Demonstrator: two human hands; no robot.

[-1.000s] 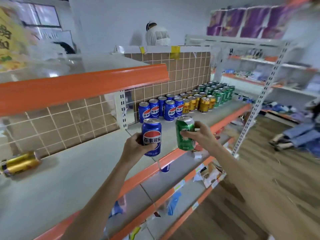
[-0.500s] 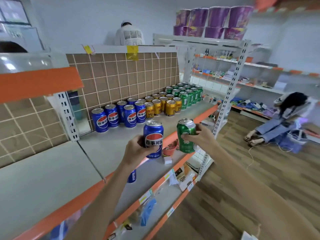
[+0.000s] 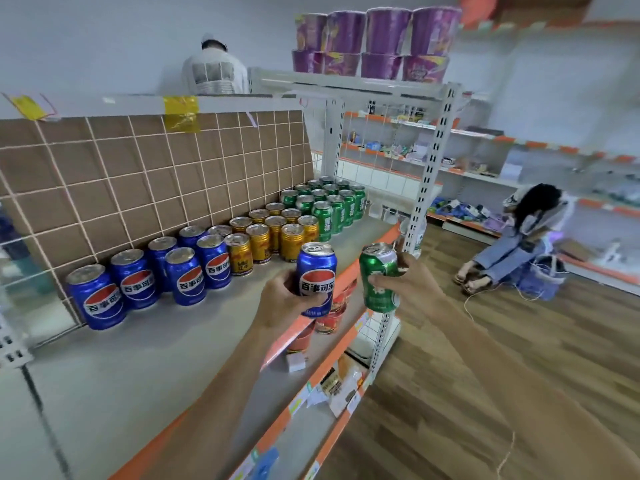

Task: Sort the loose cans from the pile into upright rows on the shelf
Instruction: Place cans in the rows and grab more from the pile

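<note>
Shop shelf (image 3: 145, 358), cans lined up by colour. Left hand (image 3: 281, 301) wrapped round blue Pepsi can (image 3: 316, 278), right hand (image 3: 412, 289) round green can (image 3: 378, 278). Kept upright, probably ready to drop into matching rows.

Lower shelf items (image 3: 332, 386) blurred, maybe snack pkts.

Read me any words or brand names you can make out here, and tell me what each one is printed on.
"百事可乐": blue can held in the left hand.
"百事可乐", partly hidden: blue cans on the shelf.
Green can in the right hand, gold cans, purple cups: lettering too blurred to read.
</note>
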